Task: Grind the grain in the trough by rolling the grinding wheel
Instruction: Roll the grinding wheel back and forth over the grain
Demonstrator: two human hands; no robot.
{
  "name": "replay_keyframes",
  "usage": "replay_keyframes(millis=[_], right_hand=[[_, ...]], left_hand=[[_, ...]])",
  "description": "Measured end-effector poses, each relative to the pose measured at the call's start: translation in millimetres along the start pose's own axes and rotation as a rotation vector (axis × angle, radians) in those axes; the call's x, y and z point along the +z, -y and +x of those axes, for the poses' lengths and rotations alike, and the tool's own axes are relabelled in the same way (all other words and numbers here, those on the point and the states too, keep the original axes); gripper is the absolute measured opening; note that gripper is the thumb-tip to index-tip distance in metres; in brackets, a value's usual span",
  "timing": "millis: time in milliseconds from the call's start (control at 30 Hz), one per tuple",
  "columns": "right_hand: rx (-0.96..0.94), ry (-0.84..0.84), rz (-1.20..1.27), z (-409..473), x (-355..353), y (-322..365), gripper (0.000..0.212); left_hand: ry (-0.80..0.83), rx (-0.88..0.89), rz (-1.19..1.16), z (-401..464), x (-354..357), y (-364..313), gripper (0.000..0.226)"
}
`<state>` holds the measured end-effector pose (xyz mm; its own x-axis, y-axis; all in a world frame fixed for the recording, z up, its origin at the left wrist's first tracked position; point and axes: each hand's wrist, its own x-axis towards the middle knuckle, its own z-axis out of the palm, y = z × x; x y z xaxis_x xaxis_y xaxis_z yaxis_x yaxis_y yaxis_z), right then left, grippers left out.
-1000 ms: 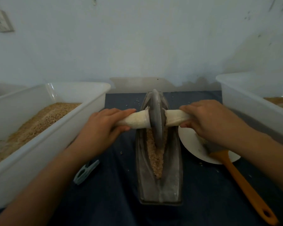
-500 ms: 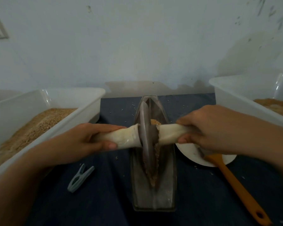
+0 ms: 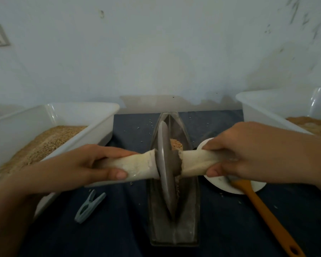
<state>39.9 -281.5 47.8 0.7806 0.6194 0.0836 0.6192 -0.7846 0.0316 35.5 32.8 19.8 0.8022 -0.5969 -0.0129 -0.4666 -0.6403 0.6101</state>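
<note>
A boat-shaped metal trough (image 3: pixel 174 232) lies lengthwise on the dark cloth in front of me. The grey grinding wheel (image 3: pixel 164 169) stands on edge in its groove, near the middle. A pale wrapped axle (image 3: pixel 137 168) runs through the wheel. My left hand (image 3: pixel 78 167) grips the axle's left end and my right hand (image 3: pixel 248 154) grips its right end. Brown grain (image 3: pixel 176 144) is heaped in the trough just behind the wheel; the wheel hides most of the groove.
A white tub (image 3: pixel 93 130) holding grain stands at the left, another white tub (image 3: pixel 263 106) at the right. A white dish (image 3: pixel 217 182) with an orange-handled spatula (image 3: pixel 267 217) lies right of the trough. A grey clothes peg (image 3: pixel 90 205) lies to its left. A wall rises behind.
Both hands have rolled the wheel along the trough from its far part toward me. Grain that lay in front of the wheel now shows behind it.
</note>
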Motion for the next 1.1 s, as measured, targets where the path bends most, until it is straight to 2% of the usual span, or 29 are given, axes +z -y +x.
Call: replay_keyframes(millis=[67,133,200,300,367,467,567,667,767,867,1000,1100], right_hand=[[0.01,0.0,0.007,-3.9,-2.7,1.8,0.037],[0.037,-0.021,0.002,4.4,5.2,0.3,0.031],[0.077,-0.097,-0.001,18.3,19.5,-2.8,0.023],[0.11,-0.262,-0.098,33.6,40.3,-9.6,0.034],[0.114,-0.289,-0.139,35.4,46.2,-13.2,0.039],[0.076,-0.227,-0.144,30.4,38.5,-10.7,0.032],[0.04,-0.073,-0.076,18.1,18.3,-3.2,0.024],[0.015,0.004,-0.033,-1.3,1.8,2.2,0.031],[0.038,-0.014,-0.019,-4.2,1.9,2.8,0.031],[0.084,-0.089,-0.016,17.1,20.6,-2.7,0.021],[0.122,-0.267,-0.088,37.0,44.2,-15.9,0.04],[0.091,-0.287,-0.142,37.0,48.0,-18.0,0.042]], left_hand=[[-0.005,0.009,0.019,-1.7,-0.9,-1.6,0.048],[-0.072,-0.008,0.07,2.2,3.5,0.0,0.05],[-0.233,-0.025,0.139,12.4,13.3,1.8,0.044],[-0.467,-0.004,0.37,29.0,30.5,4.0,0.047],[-0.534,0.023,0.471,33.5,34.8,5.0,0.05],[-0.451,0.001,0.332,25.9,27.0,5.0,0.047],[-0.227,-0.005,0.106,11.7,13.3,2.7,0.044],[-0.05,0.022,0.045,0.1,3.7,-2.2,0.049],[-0.103,0.049,0.065,0.3,4.3,-3.5,0.049],[-0.284,0.023,0.172,14.3,16.0,1.3,0.043],[-0.527,0.034,0.445,34.8,32.9,10.6,0.05],[-0.524,0.028,0.445,35.1,32.1,10.7,0.052]])
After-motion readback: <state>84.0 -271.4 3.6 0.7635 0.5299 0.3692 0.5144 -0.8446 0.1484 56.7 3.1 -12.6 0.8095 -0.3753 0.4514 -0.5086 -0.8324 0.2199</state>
